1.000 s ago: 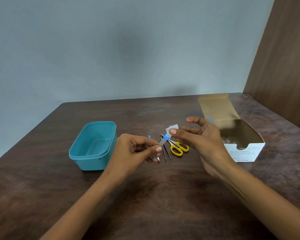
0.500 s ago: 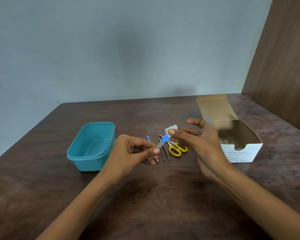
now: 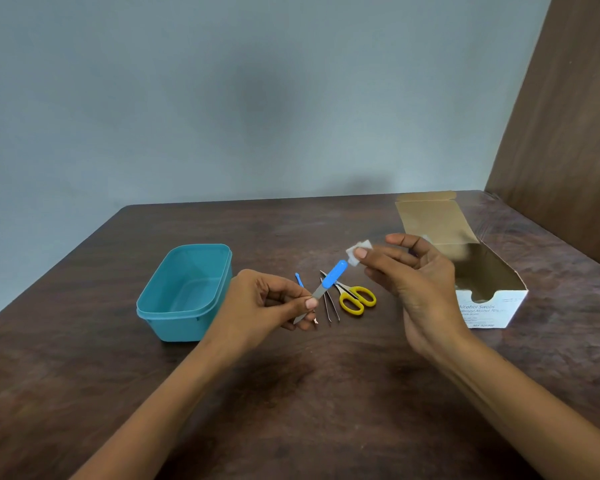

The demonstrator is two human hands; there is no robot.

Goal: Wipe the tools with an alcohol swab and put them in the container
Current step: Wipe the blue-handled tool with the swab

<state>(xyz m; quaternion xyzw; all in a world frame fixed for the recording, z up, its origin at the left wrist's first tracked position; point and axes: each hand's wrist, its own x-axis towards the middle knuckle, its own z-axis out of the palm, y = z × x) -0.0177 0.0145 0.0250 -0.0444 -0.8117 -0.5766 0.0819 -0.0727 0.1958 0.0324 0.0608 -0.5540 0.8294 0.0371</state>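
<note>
I see my left hand (image 3: pixel 267 303) raised over the dark wooden table (image 3: pixel 291 410), its thumb and fingers curled and pinching the bare metal end of a nail file (image 3: pixel 323 289). The file slants up and to the right, so its blue handle points at my right hand (image 3: pixel 413 271). That hand hangs just beyond the handle's tip, apart from it, and pinches a small white alcohol swab (image 3: pixel 356 252) between thumb and forefinger while its other fingers stay loosely spread. The swab sits right beside the blue tip without touching it, as far as I can tell. Below the file, lying on the table, are a pair of yellow-handled scissors (image 3: pixel 355 298), metal tweezers (image 3: pixel 330 306) just left of them, and a thin blue-tipped tool (image 3: pixel 299 279) partly hidden by my left fingers; what kind of tool it is I cannot make out. The teal plastic container (image 3: pixel 187 292) stands open to the left of my left hand, close to the wrist, with nothing visible inside. On the right, behind my right hand, the box of alcohol swabs (image 3: pixel 482 306) sits with its lid flap folded back.
</note>
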